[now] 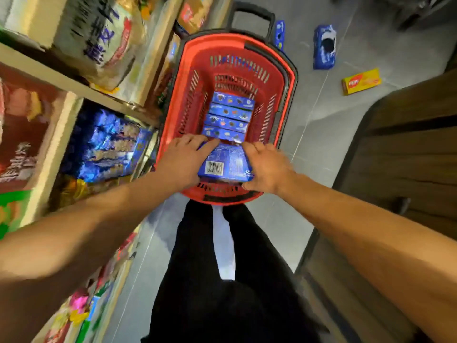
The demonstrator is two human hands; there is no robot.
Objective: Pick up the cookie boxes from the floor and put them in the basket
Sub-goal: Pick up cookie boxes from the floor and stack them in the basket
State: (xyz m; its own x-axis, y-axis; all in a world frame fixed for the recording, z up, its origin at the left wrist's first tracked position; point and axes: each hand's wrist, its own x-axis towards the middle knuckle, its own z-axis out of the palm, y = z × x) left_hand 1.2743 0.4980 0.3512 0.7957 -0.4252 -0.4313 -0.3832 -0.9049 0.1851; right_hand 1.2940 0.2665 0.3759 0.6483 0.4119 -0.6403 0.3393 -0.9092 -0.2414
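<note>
Grey tiled floor is running down a shop aisle, with stocked shelves lining the left side and a dark wooden fixture standing on the right. Red basket with a black handle is sitting on the floor directly ahead of the person's black-trousered legs.

Inside the basket, four blue cookie boxes are lying side by side in a row across the bottom, touching one another. A fifth blue box, barcode face up, is being held over the near end of the basket, just beside the last of the row.

Left hand is gripping the left edge of this box, fingers curled over its far corner. Right hand is gripping the right edge, thumb under the near corner and fingers wrapping the far one. Both forearms are reaching forward and down.

Beyond the basket, on the floor: one blue cookie box is lying flat, well apart from the basket; another narrow blue box is standing on edge just beside the basket's far right rim; a yellow box with a red label is lying further right.

Shelf goods are blurred; their labels cannot be read.
</note>
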